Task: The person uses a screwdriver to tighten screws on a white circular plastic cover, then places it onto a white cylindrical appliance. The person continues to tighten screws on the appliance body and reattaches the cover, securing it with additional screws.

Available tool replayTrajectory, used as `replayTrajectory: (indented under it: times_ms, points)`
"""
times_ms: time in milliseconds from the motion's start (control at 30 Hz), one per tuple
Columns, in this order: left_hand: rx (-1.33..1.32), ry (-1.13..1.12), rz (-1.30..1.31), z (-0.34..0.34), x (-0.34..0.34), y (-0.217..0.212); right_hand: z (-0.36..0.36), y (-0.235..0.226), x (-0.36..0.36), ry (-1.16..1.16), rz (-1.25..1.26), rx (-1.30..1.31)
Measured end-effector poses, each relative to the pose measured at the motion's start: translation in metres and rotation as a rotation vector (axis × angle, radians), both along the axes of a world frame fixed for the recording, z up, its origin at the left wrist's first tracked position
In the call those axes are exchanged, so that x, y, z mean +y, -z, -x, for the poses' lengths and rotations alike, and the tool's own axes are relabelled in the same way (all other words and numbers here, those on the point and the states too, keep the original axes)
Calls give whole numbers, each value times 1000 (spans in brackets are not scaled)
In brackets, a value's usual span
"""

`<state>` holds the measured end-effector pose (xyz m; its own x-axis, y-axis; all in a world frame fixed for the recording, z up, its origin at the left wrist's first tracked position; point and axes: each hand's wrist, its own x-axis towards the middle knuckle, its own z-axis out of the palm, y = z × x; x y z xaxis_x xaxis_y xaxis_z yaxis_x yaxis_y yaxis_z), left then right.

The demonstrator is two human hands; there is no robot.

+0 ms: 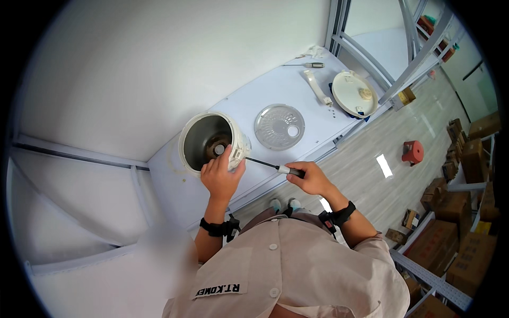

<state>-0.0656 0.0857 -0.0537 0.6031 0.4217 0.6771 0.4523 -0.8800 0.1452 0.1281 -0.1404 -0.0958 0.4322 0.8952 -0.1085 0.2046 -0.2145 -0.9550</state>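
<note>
A white rice cooker body (204,139) with a bare metal inside stands open on the white table (265,95). My left hand (220,177) grips its near rim, fingers curled over the edge by the hinge block. My right hand (310,177) holds a screwdriver (273,166) by its black and white handle. The thin shaft points left and its tip meets the hinge block at the cooker's rim.
On the table beyond lie a round grey perforated inner lid (279,126), a white handle piece (317,87), a white outer lid (353,94) and a second screwdriver (310,65). A red stool (413,151) and several cardboard boxes (466,175) stand on the floor at right.
</note>
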Motion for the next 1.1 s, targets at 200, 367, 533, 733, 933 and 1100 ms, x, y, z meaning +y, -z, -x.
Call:
replayTrajectory:
  times_ms: [200, 367, 533, 733, 933, 1100]
  points:
    - [5, -4, -2, 2, 2, 1, -7, -8, 2, -7, -140, -372]
    - [2, -3, 15, 2, 2, 0, -8, -20, 0, 26, -242, -398]
    - [8, -7, 15, 2, 1, 0, -7, -44, -7, 23, -297, -585]
    - [3, -12, 2, 2, 2, 2, 0, -79, -9, 26, -208, -544]
    - [-6, -21, 27, 0, 0, -2, -1, -85, -6, 98, -64, -106]
    - [-40, -31, 28, -4, -2, -4, -8, -87, -15, 43, -71, 172]
